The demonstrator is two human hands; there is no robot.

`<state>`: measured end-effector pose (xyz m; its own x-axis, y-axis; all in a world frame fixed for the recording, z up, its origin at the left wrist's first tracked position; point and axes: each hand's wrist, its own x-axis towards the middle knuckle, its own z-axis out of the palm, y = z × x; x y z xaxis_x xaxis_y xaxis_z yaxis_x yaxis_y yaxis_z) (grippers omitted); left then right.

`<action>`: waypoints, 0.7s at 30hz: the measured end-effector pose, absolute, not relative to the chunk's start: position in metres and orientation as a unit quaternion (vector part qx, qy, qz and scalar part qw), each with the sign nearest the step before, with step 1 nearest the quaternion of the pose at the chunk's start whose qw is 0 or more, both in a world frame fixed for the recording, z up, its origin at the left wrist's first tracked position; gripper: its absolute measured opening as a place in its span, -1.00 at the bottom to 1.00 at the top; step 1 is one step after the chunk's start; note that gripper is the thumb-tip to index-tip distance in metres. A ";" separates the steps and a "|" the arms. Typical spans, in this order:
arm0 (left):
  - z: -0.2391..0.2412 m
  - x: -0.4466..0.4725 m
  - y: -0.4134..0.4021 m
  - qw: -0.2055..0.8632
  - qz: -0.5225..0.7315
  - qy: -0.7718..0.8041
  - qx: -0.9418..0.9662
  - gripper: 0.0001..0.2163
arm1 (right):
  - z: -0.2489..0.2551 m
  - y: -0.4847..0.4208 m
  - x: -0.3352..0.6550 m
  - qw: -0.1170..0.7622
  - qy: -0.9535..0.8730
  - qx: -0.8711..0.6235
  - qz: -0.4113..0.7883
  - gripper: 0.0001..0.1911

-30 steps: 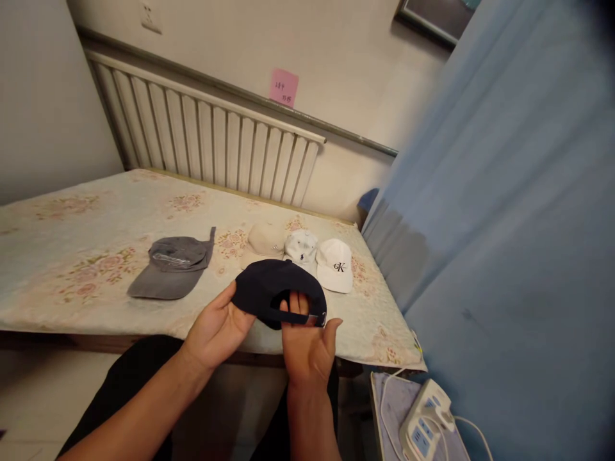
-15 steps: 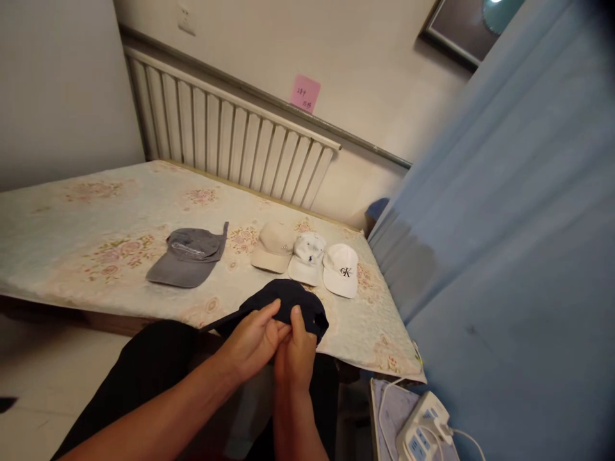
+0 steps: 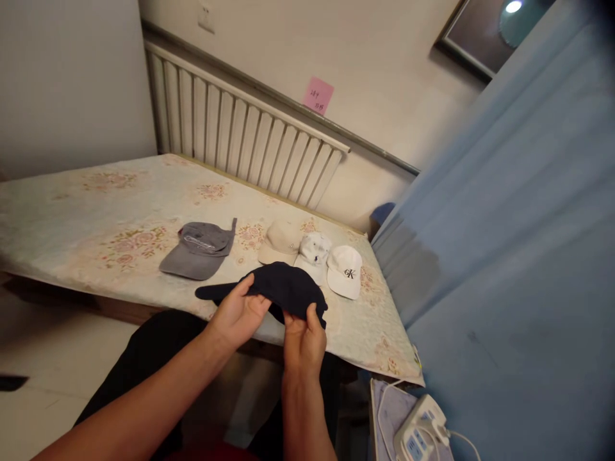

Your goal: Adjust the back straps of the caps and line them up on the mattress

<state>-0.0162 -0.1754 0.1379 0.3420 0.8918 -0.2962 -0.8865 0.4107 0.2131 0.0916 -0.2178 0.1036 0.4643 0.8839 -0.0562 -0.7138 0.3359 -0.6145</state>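
Both hands grip a dark navy baseball cap (image 3: 291,286) held above the bed's near edge, its brim pointing left. My left hand (image 3: 241,314) is closed on the lower edge near the brim, thumb on the outside and fingers under it. Toward the back of the cap, my right hand (image 3: 305,333) pinches the same edge. Just behind lie a beige cap (image 3: 278,240), a white cap with a small dark emblem (image 3: 314,250) and a white cap with CK letters (image 3: 344,269), side by side. A grey cap (image 3: 199,250) rests farther left, its strap sticking up.
The bed (image 3: 62,237) has a pale floral cover. A white radiator (image 3: 240,128) stands behind it, and a blue curtain (image 3: 504,243) hangs on the right. A power strip (image 3: 420,429) with cords sits on a small stand at lower right.
The navy cap has been raised and tipped, so its brim now shows level at the left. My hands have moved apart along its edge. The view has shifted slightly.
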 end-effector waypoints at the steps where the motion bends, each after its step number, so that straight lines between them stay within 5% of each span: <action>1: 0.139 -0.018 -0.174 0.820 0.543 0.181 0.006 -0.64 | 0.104 -0.217 0.093 0.808 -0.144 -0.288 0.493 -0.63; 9: 0.140 -0.008 -0.184 0.842 0.505 0.188 0.022 -0.65 | 0.094 -0.218 0.068 0.790 -0.195 -0.249 0.525 -0.49; 21: 0.133 -0.022 -0.180 0.823 0.547 0.143 0.049 -0.63 | 0.095 -0.214 0.085 0.787 -0.128 -0.212 0.566 -0.72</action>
